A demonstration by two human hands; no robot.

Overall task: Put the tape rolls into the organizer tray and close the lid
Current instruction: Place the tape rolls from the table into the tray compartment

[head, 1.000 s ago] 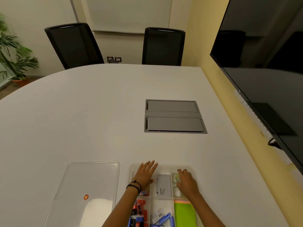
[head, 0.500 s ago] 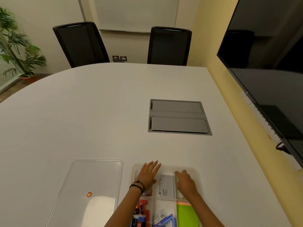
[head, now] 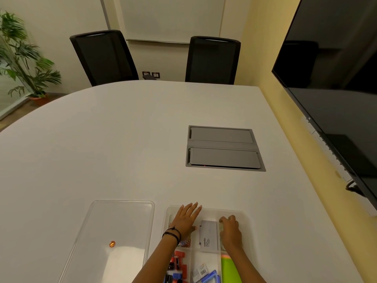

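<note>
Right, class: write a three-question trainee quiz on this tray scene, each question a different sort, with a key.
1. True or false: the clear lid is on the organizer tray.
2. Which hand lies flat, fingers spread? A) left hand B) right hand
3. Fill in: between the hands lies a grey ____.

Key: 1 false, it lies on the table beside the tray; 2 A; 3 box.
</note>
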